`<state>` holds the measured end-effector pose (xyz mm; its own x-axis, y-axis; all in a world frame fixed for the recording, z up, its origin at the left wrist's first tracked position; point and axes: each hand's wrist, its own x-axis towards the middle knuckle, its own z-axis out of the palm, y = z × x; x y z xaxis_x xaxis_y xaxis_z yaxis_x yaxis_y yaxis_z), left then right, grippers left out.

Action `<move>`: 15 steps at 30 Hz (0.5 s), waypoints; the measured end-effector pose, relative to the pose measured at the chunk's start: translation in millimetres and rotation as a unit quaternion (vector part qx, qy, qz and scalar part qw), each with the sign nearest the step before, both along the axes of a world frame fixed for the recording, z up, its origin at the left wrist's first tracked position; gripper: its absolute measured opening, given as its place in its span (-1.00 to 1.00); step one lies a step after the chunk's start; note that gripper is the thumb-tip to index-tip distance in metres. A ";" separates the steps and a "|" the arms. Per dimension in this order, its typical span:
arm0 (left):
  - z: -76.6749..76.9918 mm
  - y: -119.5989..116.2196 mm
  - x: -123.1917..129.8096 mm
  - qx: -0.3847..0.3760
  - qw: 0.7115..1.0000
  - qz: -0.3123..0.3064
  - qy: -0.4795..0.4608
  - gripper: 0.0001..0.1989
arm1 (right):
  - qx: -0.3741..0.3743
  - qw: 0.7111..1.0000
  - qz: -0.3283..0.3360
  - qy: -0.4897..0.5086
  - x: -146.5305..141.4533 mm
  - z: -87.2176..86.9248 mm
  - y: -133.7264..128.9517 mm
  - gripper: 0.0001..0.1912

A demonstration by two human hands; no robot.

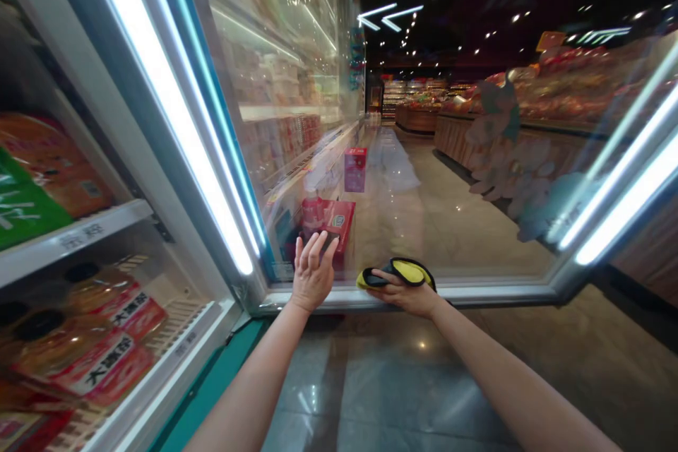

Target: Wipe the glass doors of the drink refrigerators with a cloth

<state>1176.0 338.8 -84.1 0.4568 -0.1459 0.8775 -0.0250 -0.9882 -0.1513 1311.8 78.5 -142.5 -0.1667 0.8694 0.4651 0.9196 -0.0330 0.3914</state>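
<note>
A framed glass door [402, 226] of a display cooler stands swung out in front of me. My left hand [313, 272] is held at the lower left of the glass, fingers spread, with nothing in it. Whether its fingertips touch the pane I cannot tell. Further right, my right hand [405, 293] grips a folded yellow and black cloth [410, 270] against the door's bottom frame rail [487, 293]. Part of the cloth is hidden under the fingers.
Cooler shelves at left hold bottles with red labels [106, 360] and a green package [26, 201]. Through the glass appear a red box [344, 219], a red and purple box [354, 169] and an aisle floor [450, 212]. Bright light strips [174, 113] line the cooler's edge.
</note>
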 end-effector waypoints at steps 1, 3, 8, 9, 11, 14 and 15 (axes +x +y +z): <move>-0.4 -1.0 1.4 -0.008 1.000 -0.002 -0.002 -0.28 | 0.018 1.000 -0.010 -0.005 5.4 8.3 -12.8 -0.29; 0.8 -3.7 4.4 -0.017 1.000 -0.007 -0.008 -0.28 | 0.097 0.993 -0.069 -0.015 15.1 40.0 -29.4 -0.29; 6.6 -17.0 13.7 -0.007 1.000 -0.020 -0.014 -0.27 | 0.336 0.903 -0.268 0.026 18.4 107.7 -9.2 -0.44; 7.0 -20.7 15.8 -0.005 1.000 -0.021 -0.015 -0.27 | 0.343 0.899 -0.272 0.031 15.9 104.2 -1.4 -0.45; 6.6 -28.0 20.0 -0.007 1.000 -0.017 -0.021 -0.28 | 0.297 0.923 -0.243 0.021 10.2 79.4 8.0 -0.43; 5.3 -36.7 26.0 -0.014 0.999 -0.016 -0.033 -0.31 | 0.134 0.982 -0.132 -0.028 5.8 30.1 1.3 -0.35; 5.0 -38.7 27.9 -0.013 0.999 -0.018 -0.037 -0.32 | 0.092 0.990 -0.099 -0.042 6.6 20.7 -5.1 -0.33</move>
